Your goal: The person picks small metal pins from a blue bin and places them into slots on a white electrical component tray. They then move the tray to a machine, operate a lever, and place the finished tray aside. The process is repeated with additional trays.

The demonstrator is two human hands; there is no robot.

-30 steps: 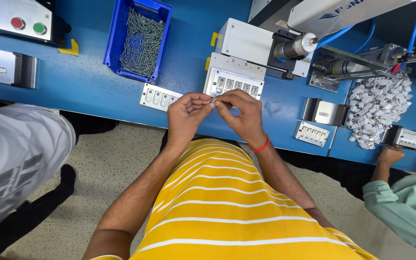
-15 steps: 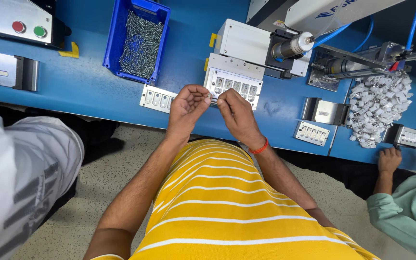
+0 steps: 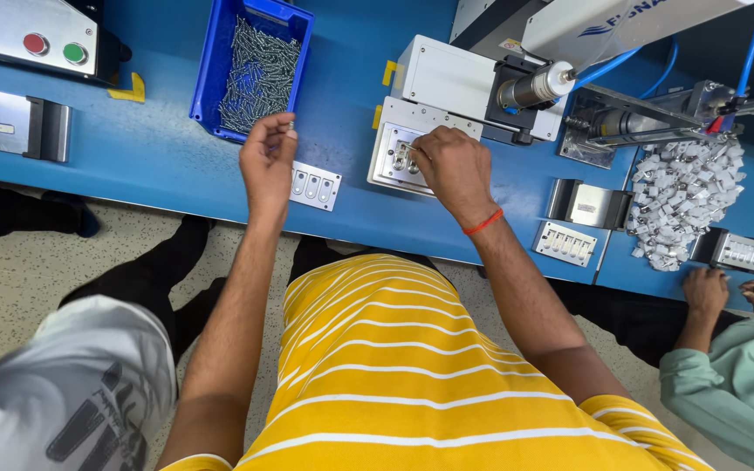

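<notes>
Screws (image 3: 259, 74) fill the blue bin (image 3: 205, 83); left hand (image 3: 268, 161) apparently pinches one.

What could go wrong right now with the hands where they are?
1. The left hand pinches a small screw at the bin's edge; it may slip and drop.
2. The right hand works at the fixture beside the machine's cylinder; fingers might get caught.

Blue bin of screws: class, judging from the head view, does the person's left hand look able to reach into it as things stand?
Probably yes. The left hand is raised just beside the blue bin, which is open-topped, with nothing between them. The right hand is busy at the white fixture.
</notes>
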